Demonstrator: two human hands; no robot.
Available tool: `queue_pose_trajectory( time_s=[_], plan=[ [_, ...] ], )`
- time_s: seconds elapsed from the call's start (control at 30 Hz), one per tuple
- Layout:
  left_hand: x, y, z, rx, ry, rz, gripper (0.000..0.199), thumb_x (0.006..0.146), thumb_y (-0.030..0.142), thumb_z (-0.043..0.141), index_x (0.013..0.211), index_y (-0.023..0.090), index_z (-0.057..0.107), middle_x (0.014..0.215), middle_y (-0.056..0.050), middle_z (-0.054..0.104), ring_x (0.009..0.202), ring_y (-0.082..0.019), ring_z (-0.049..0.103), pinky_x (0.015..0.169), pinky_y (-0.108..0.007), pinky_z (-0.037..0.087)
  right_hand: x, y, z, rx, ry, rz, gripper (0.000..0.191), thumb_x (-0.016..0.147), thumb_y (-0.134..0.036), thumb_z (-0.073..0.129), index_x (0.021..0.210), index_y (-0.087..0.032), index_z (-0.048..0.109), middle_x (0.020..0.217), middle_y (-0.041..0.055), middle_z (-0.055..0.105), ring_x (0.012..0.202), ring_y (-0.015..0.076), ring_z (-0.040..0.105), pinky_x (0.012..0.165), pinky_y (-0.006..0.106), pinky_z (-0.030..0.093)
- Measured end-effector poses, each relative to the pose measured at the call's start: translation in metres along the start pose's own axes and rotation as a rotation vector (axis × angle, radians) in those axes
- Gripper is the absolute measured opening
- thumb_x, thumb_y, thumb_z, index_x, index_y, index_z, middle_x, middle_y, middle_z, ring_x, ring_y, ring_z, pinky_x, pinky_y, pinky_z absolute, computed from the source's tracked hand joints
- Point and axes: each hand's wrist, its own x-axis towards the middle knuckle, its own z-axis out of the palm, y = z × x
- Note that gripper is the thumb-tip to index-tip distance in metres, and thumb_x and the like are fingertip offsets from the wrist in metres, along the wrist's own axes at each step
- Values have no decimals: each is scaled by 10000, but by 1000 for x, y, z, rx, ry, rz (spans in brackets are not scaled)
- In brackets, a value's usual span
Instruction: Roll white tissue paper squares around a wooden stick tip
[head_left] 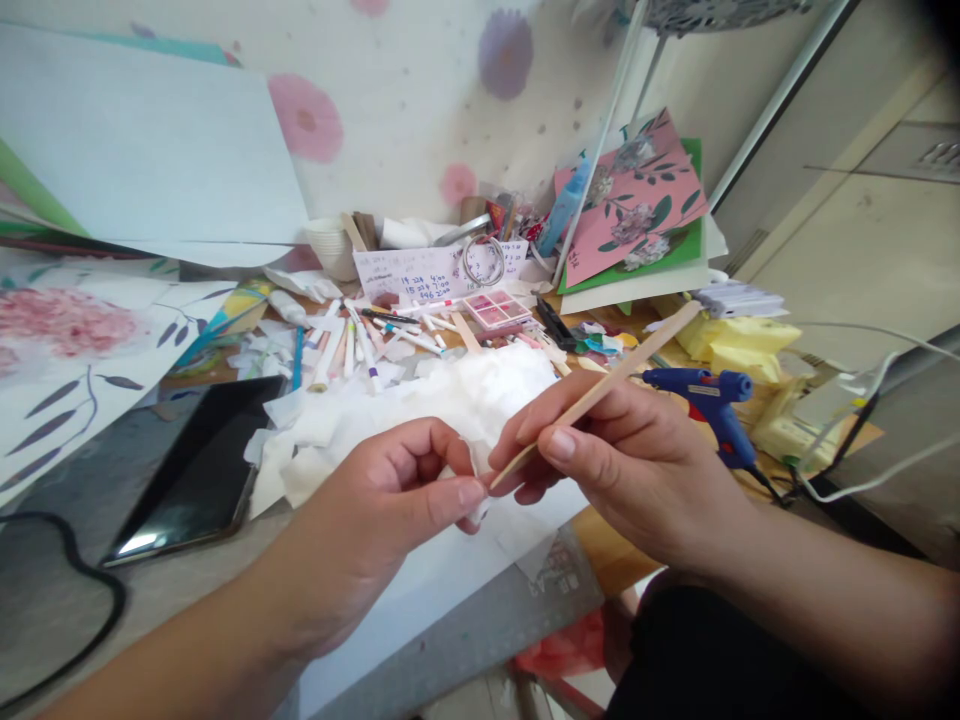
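Observation:
Between the thumb and fingers of my left hand (409, 485) is pinched a small piece of white tissue paper (478, 500), mostly covered by the fingers. My right hand (622, 460) grips a flat wooden stick (611, 378), which slants from upper right down to the left. The stick's lower tip is close to the left fingertips; whether it touches the tissue I cannot tell. Behind both hands lies a loose heap of white tissue pieces (450, 390) on a white sheet (375, 630).
A dark tablet (199, 465) lies at left beside a flower picture (82, 350). Several markers (367, 350) and a pink palette (497, 309) sit behind the heap. To the right are a blue glue gun (712, 400), yellow packets (742, 340) and a white cable (847, 490).

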Motion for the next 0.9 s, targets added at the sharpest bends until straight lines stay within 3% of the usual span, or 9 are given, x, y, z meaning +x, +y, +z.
queue_pose_trajectory(
  time_s=[0.13, 0.33, 0.9],
  plan=[
    [-2, -1, -2, 36, -17, -24, 140, 809, 286, 742, 734, 215, 647, 729, 27, 667, 827, -183, 579, 773, -317, 388, 1, 0, 0, -27, -4, -17, 92, 923, -263, 668, 896, -180, 696, 793, 28, 749, 718, 128, 742, 634, 208, 596],
    [-2, -3, -4, -5, 11, 0, 114, 805, 228, 756, 737, 227, 664, 695, 63, 674, 731, -124, 567, 708, -267, 386, 1, 1, 0, -10, -7, -26, 89, 930, -254, 659, 889, -183, 696, 793, 20, 740, 724, 126, 742, 635, 206, 599],
    [-2, 1, 2, -10, 49, 6, 136, 775, 194, 750, 701, 223, 639, 642, 73, 634, 674, -118, 525, 658, -262, 368, -1, -3, 0, -89, -17, -29, 56, 915, -231, 672, 891, -191, 702, 799, 21, 729, 733, 127, 728, 651, 218, 599]
  ],
)
